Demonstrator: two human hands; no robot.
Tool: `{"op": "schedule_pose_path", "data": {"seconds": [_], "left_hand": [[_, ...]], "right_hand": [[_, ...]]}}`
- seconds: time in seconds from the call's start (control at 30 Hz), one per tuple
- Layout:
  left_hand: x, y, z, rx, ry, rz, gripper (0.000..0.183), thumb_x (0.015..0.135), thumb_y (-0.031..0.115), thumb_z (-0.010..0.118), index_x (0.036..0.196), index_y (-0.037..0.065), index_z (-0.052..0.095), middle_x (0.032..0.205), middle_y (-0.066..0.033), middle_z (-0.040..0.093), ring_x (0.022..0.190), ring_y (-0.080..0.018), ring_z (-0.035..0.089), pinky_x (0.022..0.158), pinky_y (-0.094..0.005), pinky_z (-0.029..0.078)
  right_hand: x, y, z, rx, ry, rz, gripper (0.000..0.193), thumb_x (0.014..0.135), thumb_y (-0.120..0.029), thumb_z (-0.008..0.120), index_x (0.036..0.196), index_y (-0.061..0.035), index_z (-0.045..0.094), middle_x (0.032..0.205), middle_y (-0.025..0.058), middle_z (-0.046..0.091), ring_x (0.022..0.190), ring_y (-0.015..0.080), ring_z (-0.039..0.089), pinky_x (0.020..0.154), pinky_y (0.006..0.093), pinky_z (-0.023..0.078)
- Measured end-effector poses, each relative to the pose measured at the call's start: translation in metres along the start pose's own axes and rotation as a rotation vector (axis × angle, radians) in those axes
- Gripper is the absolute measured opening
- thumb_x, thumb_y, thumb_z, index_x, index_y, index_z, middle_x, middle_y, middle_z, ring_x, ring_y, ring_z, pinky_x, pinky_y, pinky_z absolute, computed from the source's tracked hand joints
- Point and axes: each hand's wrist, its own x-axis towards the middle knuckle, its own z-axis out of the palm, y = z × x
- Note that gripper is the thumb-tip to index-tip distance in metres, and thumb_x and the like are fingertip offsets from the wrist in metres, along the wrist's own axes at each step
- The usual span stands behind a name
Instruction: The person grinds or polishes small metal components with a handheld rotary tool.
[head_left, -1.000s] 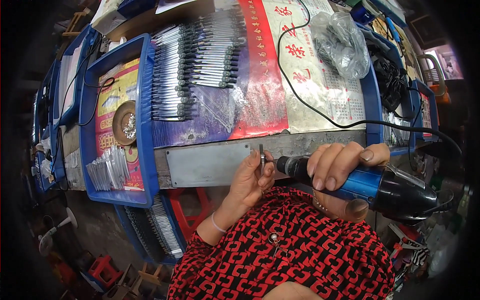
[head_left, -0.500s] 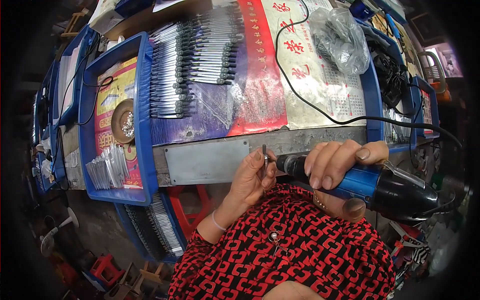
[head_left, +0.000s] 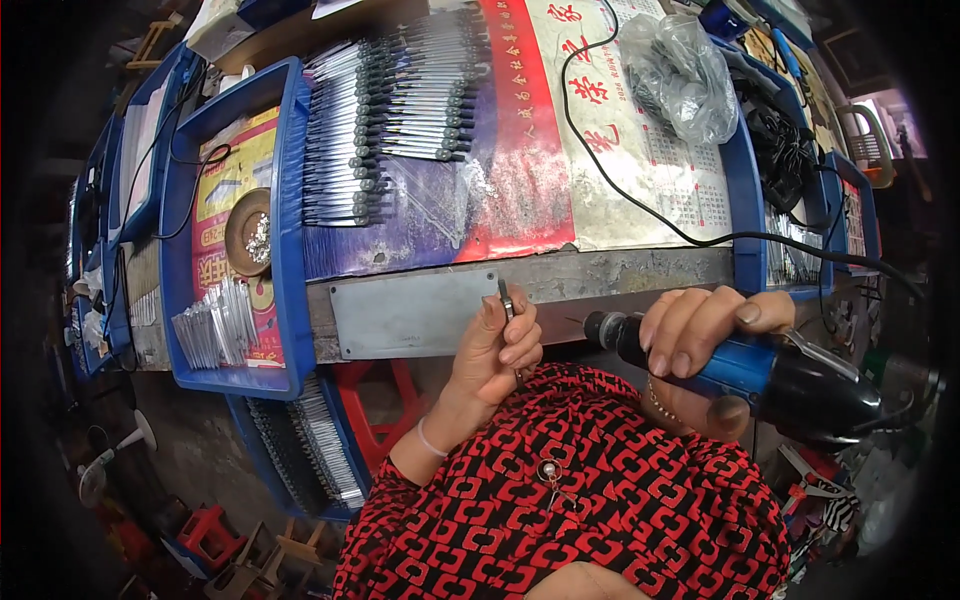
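A thin metal blade [head_left: 505, 298] is pinched upright in the left hand [head_left: 497, 345]. A blue rotary tool [head_left: 745, 368] is gripped by the right hand [head_left: 700, 325], its tip at three o'clock of the blade, apart. Bringing tip to blade is judged next, calling for steadiness.

Glossy blue-black plastic rotary tool [head_left: 760, 375]; dull metal plate [head_left: 410, 315]; perhaps paper poster [head_left: 610, 130].

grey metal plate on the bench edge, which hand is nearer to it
Left. The left hand pinches a thin metal piece right at the grey metal plate; the right hand grips a blue rotary tool further right.
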Motion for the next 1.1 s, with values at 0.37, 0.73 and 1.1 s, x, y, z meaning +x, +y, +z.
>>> {"op": "schedule_pose_path", "data": {"seconds": [0.37, 0.73, 1.1], "left_hand": [[-0.034, -0.006, -0.011, 0.279, 0.037, 0.143, 0.019, 0.089, 0.024, 0.058, 0.086, 0.009, 0.047, 0.06, 0.0008, 0.045, 0.043, -0.0064, 0.038, 0.041, -0.0186, 0.031], [-0.053, -0.051, -0.035, 1.069, 0.424, 0.256, 0.007, 0.087, 0.005, 0.056, 0.087, 0.0, 0.051, 0.07, -0.0019, 0.056, 0.056, -0.0038, 0.049, 0.051, -0.0171, 0.04], [-0.044, -0.059, -0.04, 0.675, 0.524, 0.192, 0.014, 0.09, 0.006, 0.053, 0.102, 0.001, 0.05, 0.083, -0.0067, 0.061, 0.063, -0.0078, 0.054, 0.055, -0.0191, 0.045]], "right_hand": [[-0.039, -0.003, -0.007, -0.112, 0.078, 0.239, 0.061, 0.072, -0.039, 0.075, 0.108, -0.0069, 0.038, 0.068, 0.0037, 0.05, 0.054, 0.0153, 0.051, 0.055, 0.0301, 0.044], [-0.066, 0.005, -0.022, -0.13, 0.008, 0.476, 0.052, 0.071, -0.017, 0.074, 0.107, -0.0012, 0.04, 0.071, 0.0068, 0.053, 0.063, 0.0161, 0.055, 0.06, 0.0287, 0.047], [-0.078, 0.023, -0.031, -0.14, -0.056, 0.62, 0.05, 0.068, 0.0, 0.072, 0.109, 0.001, 0.043, 0.071, 0.0055, 0.054, 0.062, 0.0111, 0.054, 0.057, 0.0232, 0.044]]}}
